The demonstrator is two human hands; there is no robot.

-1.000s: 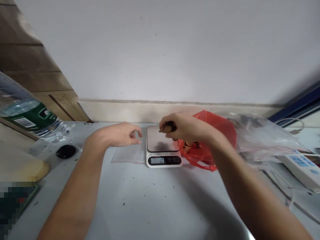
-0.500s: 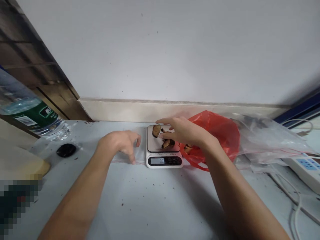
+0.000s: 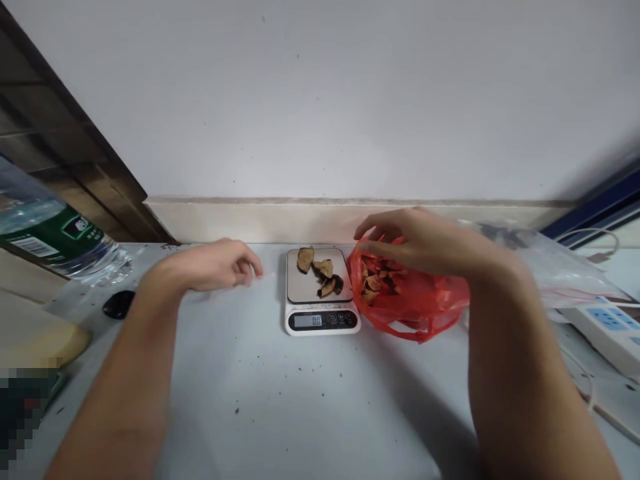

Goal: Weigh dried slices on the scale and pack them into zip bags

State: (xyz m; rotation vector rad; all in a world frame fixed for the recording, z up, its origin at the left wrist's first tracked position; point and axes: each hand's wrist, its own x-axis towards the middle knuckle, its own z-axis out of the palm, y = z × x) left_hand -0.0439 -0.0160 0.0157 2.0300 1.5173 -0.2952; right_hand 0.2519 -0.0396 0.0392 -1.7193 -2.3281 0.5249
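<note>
On scale (image 3: 300, 290), lengthwise near-to-far, display (image 3: 308, 321) on near side: dried slices (image 3: 323, 268), nearest slanting near-left to far-right. At red bag (image 3: 435, 293): loosely spread right hand (image 3: 420, 237). Curled left hand (image 3: 215, 263); cannot tell if pinching.

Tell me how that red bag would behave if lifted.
The red bag looks floppy, its thin plastic creased and slumped. It would probably sag around the brown pieces inside and might spill some, as its mouth gapes.

The right hand (image 3: 425, 239) partly hides the red bag (image 3: 420, 310); the bottle (image 3: 55, 233) is cut off.
</note>
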